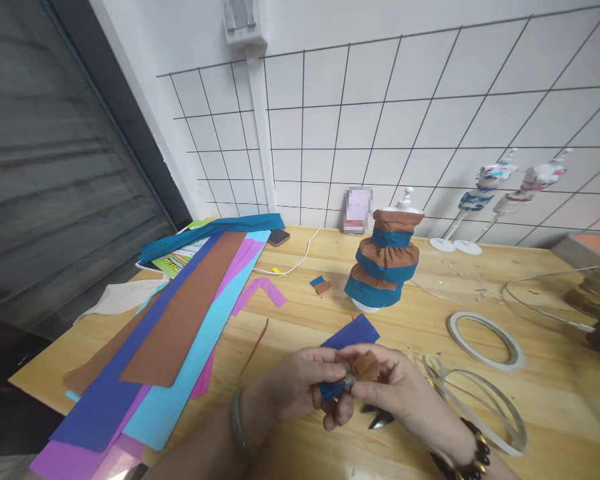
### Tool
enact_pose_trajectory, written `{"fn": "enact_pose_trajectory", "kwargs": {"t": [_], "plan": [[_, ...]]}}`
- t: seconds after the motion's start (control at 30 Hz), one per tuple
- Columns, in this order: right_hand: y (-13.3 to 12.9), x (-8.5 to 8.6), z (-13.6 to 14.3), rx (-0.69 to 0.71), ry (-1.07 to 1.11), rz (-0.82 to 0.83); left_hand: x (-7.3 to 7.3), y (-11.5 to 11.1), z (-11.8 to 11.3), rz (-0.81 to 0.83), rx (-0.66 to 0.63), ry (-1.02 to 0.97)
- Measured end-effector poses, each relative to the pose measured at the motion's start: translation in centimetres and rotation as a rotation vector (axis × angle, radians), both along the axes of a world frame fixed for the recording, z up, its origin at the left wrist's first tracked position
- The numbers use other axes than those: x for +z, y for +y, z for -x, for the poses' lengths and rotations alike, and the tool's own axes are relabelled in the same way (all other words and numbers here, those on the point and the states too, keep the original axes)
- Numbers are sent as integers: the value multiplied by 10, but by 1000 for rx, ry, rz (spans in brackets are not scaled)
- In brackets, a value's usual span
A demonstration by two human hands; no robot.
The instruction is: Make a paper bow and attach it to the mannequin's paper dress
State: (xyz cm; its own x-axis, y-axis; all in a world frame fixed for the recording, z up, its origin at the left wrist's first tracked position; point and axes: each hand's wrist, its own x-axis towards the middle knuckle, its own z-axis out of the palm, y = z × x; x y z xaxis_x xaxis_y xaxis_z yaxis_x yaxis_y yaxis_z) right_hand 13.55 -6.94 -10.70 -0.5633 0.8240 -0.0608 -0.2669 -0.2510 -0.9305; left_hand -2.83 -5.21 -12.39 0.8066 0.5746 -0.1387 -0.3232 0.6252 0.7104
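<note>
My left hand (305,380) pinches a small piece of teal paper (334,388) low over the table. From the right, my right hand (397,387) grips a crumpled brown paper piece (367,366) that meets the teal one. The fingers of both hands come together there, so how the two pieces join is hidden. Just behind the hands lies a flat dark blue paper strip (353,331). Partly under my right hand are the dark metal tips of a tool (380,419). Farther back, a small dress form (384,260) stands upright, wrapped in brown and teal paper bands.
Long coloured paper strips (185,313) are heaped at the left. On the right lie a tape roll (485,341) and loose curled tape (500,407). Two decorated small forms (480,193) stand by the tiled wall. A phone (279,237) and a white cable (307,250) are at the back.
</note>
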Motion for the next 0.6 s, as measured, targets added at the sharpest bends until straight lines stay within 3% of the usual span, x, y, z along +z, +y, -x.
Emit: {"fn": "enact_pose_trajectory", "kwargs": {"t": [0.23, 0.6], "plan": [[-1, 7, -1, 55, 0, -20, -1, 2, 0, 49, -11, -67], [2, 2, -8, -174, -207, -90, -1, -2, 0, 27, -13, 50]]}}
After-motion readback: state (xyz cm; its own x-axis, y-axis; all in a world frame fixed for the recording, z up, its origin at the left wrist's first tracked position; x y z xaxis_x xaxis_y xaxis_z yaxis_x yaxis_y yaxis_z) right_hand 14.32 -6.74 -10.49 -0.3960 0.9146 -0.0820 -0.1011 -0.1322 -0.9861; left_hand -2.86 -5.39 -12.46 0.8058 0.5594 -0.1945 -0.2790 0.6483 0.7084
